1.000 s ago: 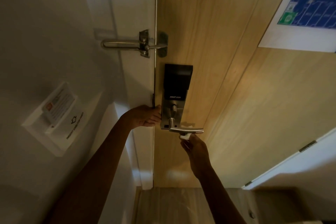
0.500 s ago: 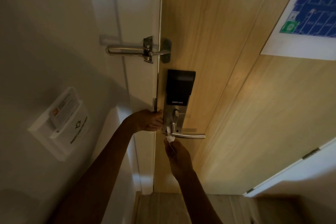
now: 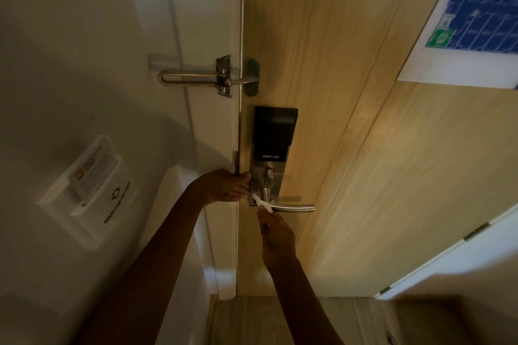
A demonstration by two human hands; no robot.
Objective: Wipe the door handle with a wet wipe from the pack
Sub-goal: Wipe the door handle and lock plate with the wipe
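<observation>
A silver lever door handle (image 3: 294, 207) juts right from a smart lock plate (image 3: 269, 173) on the wooden door (image 3: 350, 148). My right hand (image 3: 276, 238) is below it, pinching a small white wet wipe (image 3: 262, 203) pressed against the inner end of the lever by the pivot. My left hand (image 3: 224, 186) rests against the door's edge beside the lock plate, fingers curled on the edge, holding nothing else. No wipe pack is in view.
A swing-bar door guard (image 3: 207, 77) spans the frame and door above the lock. A white key-card holder (image 3: 89, 185) is mounted on the left wall. A blue evacuation plan (image 3: 473, 17) hangs upper right. A white door (image 3: 462, 255) stands at the right.
My right hand slid the wipe left along the lever, from under its middle to the pivot end. My left hand stayed at the door edge.
</observation>
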